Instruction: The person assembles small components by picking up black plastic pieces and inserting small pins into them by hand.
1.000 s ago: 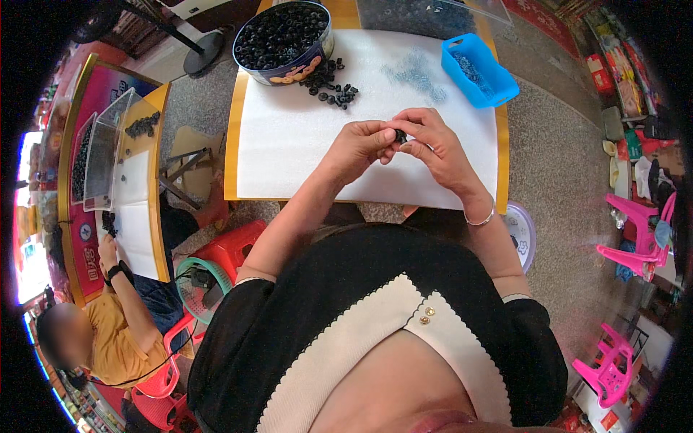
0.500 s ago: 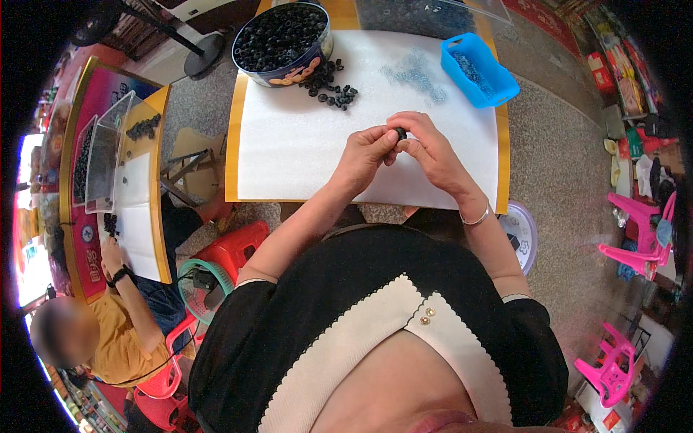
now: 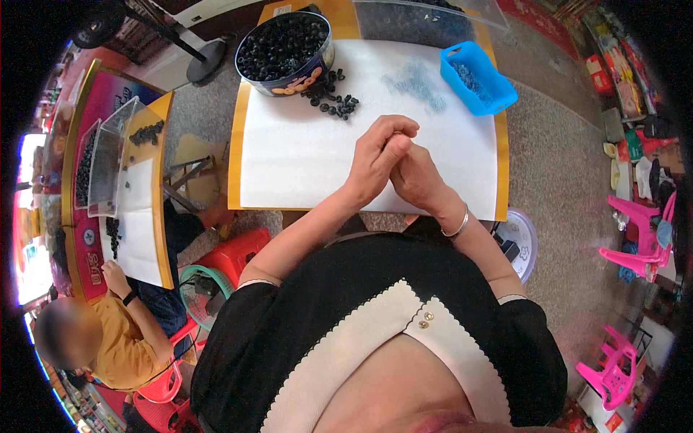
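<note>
My left hand (image 3: pixel 374 160) and my right hand (image 3: pixel 420 182) are clasped together above the white sheet (image 3: pixel 289 166), near the table's front edge. Both look closed, the left thumb lying over the right hand. Whatever is between them is hidden. Beyond them lies a small pile of round black parts (image 3: pixel 333 107), beside a round tub (image 3: pixel 283 54) heaped with more of the same. Tiny clear bluish pieces (image 3: pixel 419 85) are scattered on the sheet, and a blue plastic basket (image 3: pixel 497 94) to their right holds similar ones.
A transparent bin (image 3: pixel 419 22) stands at the table's far edge. At the left, another person (image 3: pixel 126 339) sits at a second table (image 3: pixel 137 249) with black parts on it. A red stool (image 3: pixel 242 249) and a green basket (image 3: pixel 202 289) are on the floor at my left.
Half a second ago my fingertips held a small round black part in plain sight. Now the hands have come together and it cannot be seen. The view has shifted slightly.
</note>
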Demonstrator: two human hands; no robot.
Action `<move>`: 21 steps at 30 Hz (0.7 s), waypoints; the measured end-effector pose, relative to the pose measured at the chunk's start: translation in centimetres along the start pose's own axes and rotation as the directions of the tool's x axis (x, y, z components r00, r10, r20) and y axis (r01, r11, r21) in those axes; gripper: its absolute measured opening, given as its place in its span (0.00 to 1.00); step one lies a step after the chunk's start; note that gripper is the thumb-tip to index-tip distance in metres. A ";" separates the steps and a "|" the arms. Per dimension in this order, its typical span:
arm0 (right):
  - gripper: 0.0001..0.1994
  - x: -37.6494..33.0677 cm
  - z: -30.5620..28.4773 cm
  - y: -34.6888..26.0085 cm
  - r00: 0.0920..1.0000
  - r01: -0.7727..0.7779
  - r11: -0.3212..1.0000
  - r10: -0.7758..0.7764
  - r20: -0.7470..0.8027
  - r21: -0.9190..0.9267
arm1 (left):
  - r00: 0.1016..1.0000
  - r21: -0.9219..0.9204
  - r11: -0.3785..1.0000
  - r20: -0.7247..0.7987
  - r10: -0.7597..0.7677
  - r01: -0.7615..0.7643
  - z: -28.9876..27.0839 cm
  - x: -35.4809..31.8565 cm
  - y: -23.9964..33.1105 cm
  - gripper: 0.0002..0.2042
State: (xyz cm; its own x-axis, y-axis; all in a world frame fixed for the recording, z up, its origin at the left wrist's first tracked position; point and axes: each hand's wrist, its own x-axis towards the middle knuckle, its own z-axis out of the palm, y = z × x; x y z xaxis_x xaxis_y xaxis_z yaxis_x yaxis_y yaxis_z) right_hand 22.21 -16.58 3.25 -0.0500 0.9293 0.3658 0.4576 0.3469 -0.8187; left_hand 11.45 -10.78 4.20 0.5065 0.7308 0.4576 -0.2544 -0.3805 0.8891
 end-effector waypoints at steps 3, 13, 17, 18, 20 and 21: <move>0.12 0.3 0.1 -0.6 1.000 0.021 0.999 -0.021 -0.016 -0.025 | 0.977 -0.201 0.970 -0.128 -0.168 0.141 0.7 -0.2 0.2 0.18; 0.13 -0.3 1.1 0.6 1.000 -0.008 0.995 0.010 0.017 -0.098 | 0.943 -0.352 0.908 -0.153 -0.296 0.228 1.1 -1.2 -1.4 0.19; 0.12 -0.5 1.3 1.9 0.999 0.033 0.993 -0.028 0.043 -0.112 | 0.922 -0.326 0.897 -0.141 -0.360 0.300 1.1 -1.6 -2.4 0.19; 0.12 -0.5 1.3 2.0 0.997 -0.038 0.994 0.045 0.063 -0.105 | 0.918 -0.340 0.888 -0.136 -0.372 0.310 1.1 -1.6 -2.8 0.19; 0.11 -0.4 1.2 2.2 0.990 -0.107 0.989 0.116 0.082 -0.101 | 0.923 -0.294 0.894 -0.083 -0.376 0.337 0.6 -1.4 -3.5 0.18; 0.11 -0.2 1.1 2.0 0.985 -0.169 0.985 0.169 0.016 0.016 | 0.923 -0.247 0.898 -0.030 -0.383 0.364 0.4 -1.2 -3.4 0.17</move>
State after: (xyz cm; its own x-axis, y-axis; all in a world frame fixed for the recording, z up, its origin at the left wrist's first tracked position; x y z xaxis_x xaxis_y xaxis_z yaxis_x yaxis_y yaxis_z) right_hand 22.19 -15.91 1.10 0.0136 0.9765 0.2149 0.4451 0.1865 -0.8758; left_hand 12.07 -10.61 0.67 0.5405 0.8373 0.0822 -0.2472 0.0647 0.9668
